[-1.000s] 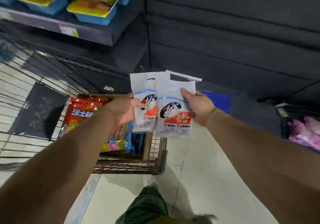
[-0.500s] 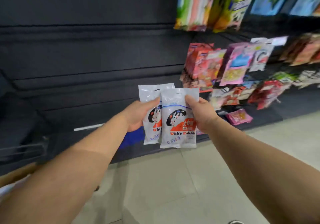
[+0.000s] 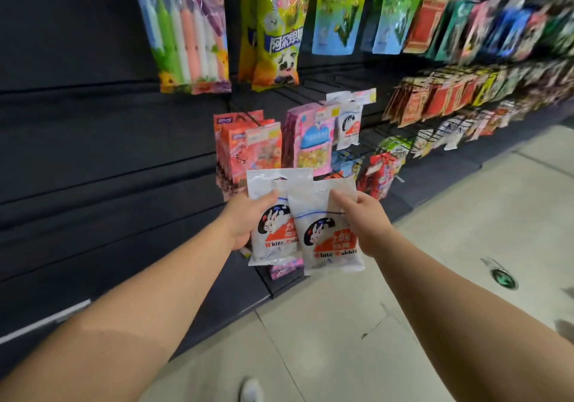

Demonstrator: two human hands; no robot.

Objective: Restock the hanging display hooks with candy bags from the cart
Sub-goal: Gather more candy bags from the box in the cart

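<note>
My left hand (image 3: pixel 245 219) grips left candy bag (image 3: pixel 273 233) by upper edge, thumb on front. My right hand (image 3: pixel 365 224) pinches right candy bag (image 3: pixel 329 240), which overlaps left one. Both bags upright, in front of me. Beyond hands: matching white bag (image 3: pixel 349 128) on display hook, pink bags (image 3: pixel 310 139) beside it. Floor (image 3: pixel 435 221) under right hand.

I see two white candy bags with a rabbit print, upright and overlapping: the left bag (image 3: pixel 273 215) sits behind the right bag (image 3: pixel 329 230). A matching bag (image 3: pixel 349 128) hangs on the display (image 3: pixel 388 115).
</note>
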